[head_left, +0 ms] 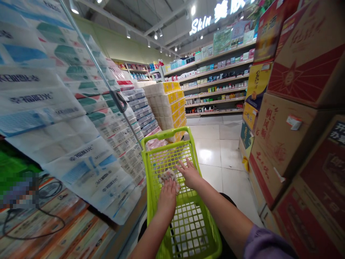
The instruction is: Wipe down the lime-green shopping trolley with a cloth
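A lime-green plastic shopping basket (150,194) with grid walls stands tilted in front of me, its handle bar (169,134) at the far end. My left hand (167,199) presses a crumpled, pale, mottled cloth (167,175) against the grid, fingers together over it. Just right of the cloth, my right hand (191,175) has its fingers spread and holds nothing; whether its fingertips touch the grid I cannot tell. From the basket's upper left corner a metal rod (132,130) with a dark grey grip (118,100) slants up to the left.
Stacked tissue packs (94,172) rise close on the left, with a black cable (35,212) below. Yellow-and-white paper packs (167,104) stand beyond the basket. Cardboard cartons (285,129) line the right. A tiled floor (207,151) leads to shelves (215,82) of small goods.
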### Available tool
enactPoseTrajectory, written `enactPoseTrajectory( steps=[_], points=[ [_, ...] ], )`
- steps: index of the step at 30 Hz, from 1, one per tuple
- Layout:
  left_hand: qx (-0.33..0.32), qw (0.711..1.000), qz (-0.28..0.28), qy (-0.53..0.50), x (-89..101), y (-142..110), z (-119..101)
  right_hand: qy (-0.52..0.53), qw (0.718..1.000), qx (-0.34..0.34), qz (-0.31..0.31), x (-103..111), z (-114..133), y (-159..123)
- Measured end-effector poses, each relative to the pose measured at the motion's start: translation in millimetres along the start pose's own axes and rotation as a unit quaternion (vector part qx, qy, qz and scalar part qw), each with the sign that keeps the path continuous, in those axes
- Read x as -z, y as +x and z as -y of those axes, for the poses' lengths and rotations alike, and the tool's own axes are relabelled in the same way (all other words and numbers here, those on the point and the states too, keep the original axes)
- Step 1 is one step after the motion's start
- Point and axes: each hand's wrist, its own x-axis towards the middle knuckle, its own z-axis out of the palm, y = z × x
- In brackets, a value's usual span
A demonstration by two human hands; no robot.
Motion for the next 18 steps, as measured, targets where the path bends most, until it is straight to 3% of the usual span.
enactPoseTrajectory(
  steps=[6,10,14,16,18],
  points=[
    [-0.015,0.999,0.018,-0.049,-0.6,-26.2,-4.5,0.002,1.000,-0.011,0.007,6.3,2.5,-5.3],
    [-0.042,0.982,0.012,-0.186,3.4,-17.9,23.0,-0.001,1.000,-0.013,0.008,7.0,3.4,-6.6],
    [0.028,0.951,-0.163,-0.260,33.7,31.3,53.6,0.002,1.000,-0.011,-0.001,1.0,1.7,-3.1],
    [0.024,0.927,-0.270,-0.258,56.5,66.1,54.8,0.006,1.000,-0.009,-0.007,-3.2,0.9,-0.2],
    [-0.013,0.914,-0.328,-0.240,76.8,102.4,45.8,0.008,1.000,-0.004,-0.015,-6.4,1.0,2.2]
  ],
)
